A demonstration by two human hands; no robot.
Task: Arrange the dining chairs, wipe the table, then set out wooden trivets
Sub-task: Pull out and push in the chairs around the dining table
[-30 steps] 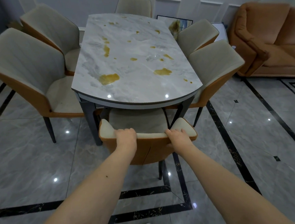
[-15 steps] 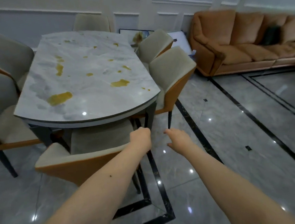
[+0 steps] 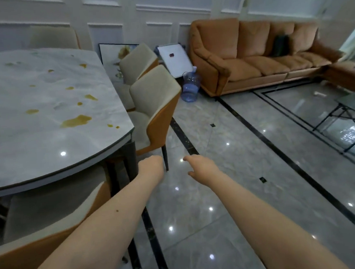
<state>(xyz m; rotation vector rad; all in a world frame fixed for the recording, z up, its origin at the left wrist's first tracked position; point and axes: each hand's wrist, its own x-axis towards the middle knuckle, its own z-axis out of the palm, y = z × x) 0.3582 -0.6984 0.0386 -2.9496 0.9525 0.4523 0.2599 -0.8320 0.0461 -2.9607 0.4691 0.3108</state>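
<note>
The marble dining table [image 3: 43, 115] fills the left, spotted with yellow stains. A cream and orange chair [image 3: 58, 220] is tucked under its near end, below my left forearm. Two more such chairs stand along the table's right side, the nearer chair [image 3: 155, 112] and a farther chair [image 3: 138, 62]; another chair back [image 3: 54, 36] shows at the far end. My left hand [image 3: 150, 168] hangs over the floor beside the nearer chair's leg, fingers curled, holding nothing. My right hand [image 3: 200, 167] is loosely open over the tiles, touching nothing. No trivets or cloth are visible.
An orange sofa [image 3: 257, 53] lines the far wall. A blue water jug [image 3: 189, 86], a white board [image 3: 174, 59] and a framed picture [image 3: 115, 54] sit between sofa and table. A glass coffee table [image 3: 353, 110] stands at right. Glossy grey tiles with black bands lie ahead.
Both hands have let go of the near chair's backrest and hang free. My view has swung right, so the table has shifted left and the sofa has come into view.
</note>
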